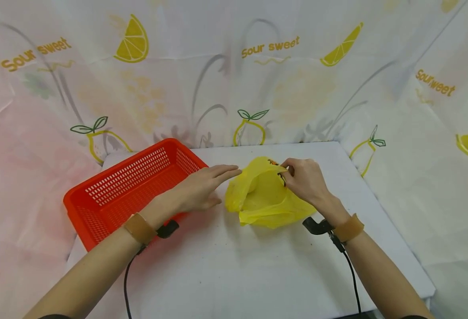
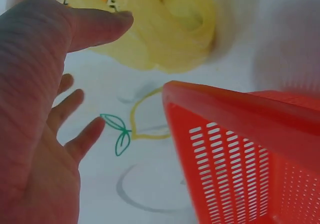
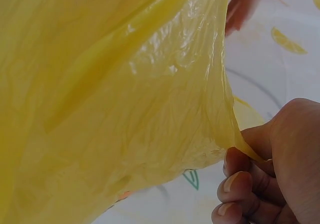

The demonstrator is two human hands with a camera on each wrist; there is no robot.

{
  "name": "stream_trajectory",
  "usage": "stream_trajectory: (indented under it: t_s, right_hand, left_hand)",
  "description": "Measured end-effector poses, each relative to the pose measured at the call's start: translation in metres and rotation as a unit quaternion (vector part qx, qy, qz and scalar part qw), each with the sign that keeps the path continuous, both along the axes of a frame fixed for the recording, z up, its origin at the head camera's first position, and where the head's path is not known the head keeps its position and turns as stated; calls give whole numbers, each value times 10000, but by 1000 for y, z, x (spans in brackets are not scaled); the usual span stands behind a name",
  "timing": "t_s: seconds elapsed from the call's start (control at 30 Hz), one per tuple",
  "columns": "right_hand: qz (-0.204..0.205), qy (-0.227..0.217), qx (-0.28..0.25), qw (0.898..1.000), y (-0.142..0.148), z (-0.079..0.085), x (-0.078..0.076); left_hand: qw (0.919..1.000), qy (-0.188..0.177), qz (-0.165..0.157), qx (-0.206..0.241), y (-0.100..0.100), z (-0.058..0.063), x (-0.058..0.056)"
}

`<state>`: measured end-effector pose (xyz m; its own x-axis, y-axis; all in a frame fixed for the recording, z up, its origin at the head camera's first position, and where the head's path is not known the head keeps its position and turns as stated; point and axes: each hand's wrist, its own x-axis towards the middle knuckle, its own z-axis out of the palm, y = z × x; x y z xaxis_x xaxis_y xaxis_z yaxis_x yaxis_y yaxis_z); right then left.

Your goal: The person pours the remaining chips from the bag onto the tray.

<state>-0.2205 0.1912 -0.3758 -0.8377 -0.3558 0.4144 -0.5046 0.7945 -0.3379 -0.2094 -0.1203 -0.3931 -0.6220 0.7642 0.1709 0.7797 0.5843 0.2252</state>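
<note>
Our right hand (image 1: pixel 305 179) pinches the rim of the yellow plastic bag (image 1: pixel 263 197); left hand (image 1: pixel 202 188) flat, fingers straight, tips at its opposite edge. Bag on table (image 1: pixel 226 266), mouth facing us, long axis left-right. Red basket (image 1: pixel 134 186) left.

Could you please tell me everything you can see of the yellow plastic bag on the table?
The yellow plastic bag is thin, crinkled and slightly see-through, with a small dark and orange print near its top. It lies bunched on the white table, its mouth pulled open, right of the red basket. The right hand pinches its rim; the left hand, fingers straight, reaches its other edge.
</note>
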Motion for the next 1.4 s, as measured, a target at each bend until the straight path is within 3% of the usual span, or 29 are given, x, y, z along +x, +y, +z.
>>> stream_trajectory:
  t_s: [0.43, 0.63, 1.0, 1.4]
  right_hand:
    - [-72, 25, 24, 10000, 4, -1, 1]
    - [-135, 11, 110, 9998, 3, -1, 0]
    - [-131, -122, 185, 9997, 5, 0, 1]
    - [421, -292, 314, 9982, 4, -5, 2]
  left_hand:
    - [9926, 639, -992, -290, 32, -30, -13]
    - [9872, 721, -1351, -453, 41, -39, -12]
    - [9822, 1161, -1431, -352, 47, -41, -17]
    - [9946, 518, -877, -179, 40, -28, -18]
